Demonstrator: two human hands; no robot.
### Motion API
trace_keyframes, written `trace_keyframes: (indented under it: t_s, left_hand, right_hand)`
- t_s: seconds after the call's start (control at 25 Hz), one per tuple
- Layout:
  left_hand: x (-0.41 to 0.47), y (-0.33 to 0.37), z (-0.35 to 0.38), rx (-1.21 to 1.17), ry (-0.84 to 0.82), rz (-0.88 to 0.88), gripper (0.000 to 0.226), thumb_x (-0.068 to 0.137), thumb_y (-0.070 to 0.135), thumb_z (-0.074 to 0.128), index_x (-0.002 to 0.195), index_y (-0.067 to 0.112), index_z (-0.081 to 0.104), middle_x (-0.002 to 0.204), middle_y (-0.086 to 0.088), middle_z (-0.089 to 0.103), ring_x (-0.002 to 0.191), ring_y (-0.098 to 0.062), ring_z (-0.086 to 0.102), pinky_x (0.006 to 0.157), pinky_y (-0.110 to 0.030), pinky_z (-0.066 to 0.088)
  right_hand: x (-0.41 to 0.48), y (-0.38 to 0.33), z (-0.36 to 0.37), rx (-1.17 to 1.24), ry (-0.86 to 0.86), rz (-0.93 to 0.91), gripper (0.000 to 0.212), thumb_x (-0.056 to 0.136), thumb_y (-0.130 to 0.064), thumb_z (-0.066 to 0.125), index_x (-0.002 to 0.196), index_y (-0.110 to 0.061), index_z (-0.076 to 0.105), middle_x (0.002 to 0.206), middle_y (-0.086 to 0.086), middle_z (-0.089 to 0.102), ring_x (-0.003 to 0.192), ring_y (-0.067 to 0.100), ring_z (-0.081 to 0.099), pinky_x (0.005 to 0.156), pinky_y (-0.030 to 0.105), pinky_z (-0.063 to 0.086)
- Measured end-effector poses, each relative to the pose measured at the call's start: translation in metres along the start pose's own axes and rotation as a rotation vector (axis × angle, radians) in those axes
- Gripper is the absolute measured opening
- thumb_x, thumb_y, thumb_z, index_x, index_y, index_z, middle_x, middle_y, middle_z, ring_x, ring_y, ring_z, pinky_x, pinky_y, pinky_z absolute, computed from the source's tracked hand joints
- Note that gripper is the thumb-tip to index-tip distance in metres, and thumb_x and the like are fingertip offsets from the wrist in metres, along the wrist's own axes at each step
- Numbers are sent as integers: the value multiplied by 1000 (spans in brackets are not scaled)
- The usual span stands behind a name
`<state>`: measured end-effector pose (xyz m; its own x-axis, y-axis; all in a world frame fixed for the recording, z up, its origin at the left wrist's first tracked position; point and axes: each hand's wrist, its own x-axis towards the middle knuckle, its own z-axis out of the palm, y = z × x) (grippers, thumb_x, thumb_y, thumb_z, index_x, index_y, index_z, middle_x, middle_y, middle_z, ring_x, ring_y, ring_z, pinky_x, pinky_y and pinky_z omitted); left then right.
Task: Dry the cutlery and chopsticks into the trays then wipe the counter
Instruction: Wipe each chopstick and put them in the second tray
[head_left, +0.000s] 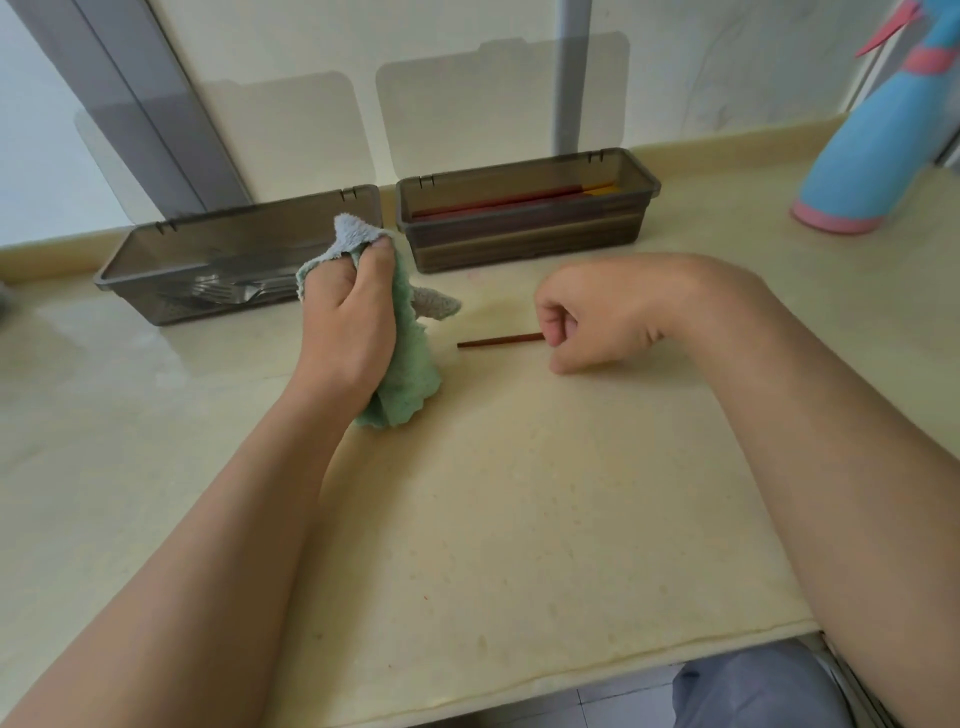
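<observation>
My left hand (349, 317) grips a bunched green and grey cloth (410, 358) held upright over the beige counter (519, 493). A thin brown chopstick (498, 341) lies on the counter just right of the cloth. My right hand (592, 319) pinches its right end with curled fingers. Behind my left hand stands a smoky grey tray (150, 301) holding metal forks and other cutlery (234, 288). To its right a second grey tray (524, 244) holds red and yellow chopsticks (514, 202).
A blue and pink spray bottle (872, 156) stands at the back right corner. The wall rises directly behind both trays. The counter's front edge (597, 675) runs along the bottom, with a grey-clothed knee below it.
</observation>
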<state>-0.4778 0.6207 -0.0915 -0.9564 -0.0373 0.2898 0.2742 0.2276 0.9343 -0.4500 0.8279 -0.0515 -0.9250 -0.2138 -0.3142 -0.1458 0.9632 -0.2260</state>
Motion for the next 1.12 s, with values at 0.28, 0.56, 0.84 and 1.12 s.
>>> trace_keyframes:
  t_s: [0.28,0.56,0.84,1.12]
  left_hand:
    - [4,-3,-4,-32,-46,-20,40,105,22,42,71,3,51,63,-12,50,55,-23,48,51,-28,43]
    - [-2,3,-8,-95,-229,48,49,108,24,33,90,5,75,81,-4,76,80,-18,72,68,-26,54]
    - [-4,15,-6,-54,-83,59,48,109,28,33,71,9,53,66,2,53,61,-7,48,61,-23,41]
    - [-6,12,4,-44,-115,93,50,108,21,35,65,-1,49,59,-4,50,56,-14,48,56,-32,42]
  right_hand:
    - [18,27,5,50,124,90,12,98,-27,60,88,-22,62,120,-3,65,97,16,61,82,37,53]
    - [3,4,0,477,355,-189,14,105,-27,45,91,-27,49,78,-1,66,62,10,62,61,37,54]
    - [11,-31,18,530,356,-341,14,103,-23,50,90,-23,48,69,-3,65,59,8,53,62,38,48]
    - [11,-52,28,744,430,-373,10,104,-14,51,94,-13,49,70,6,62,53,5,55,52,18,44]
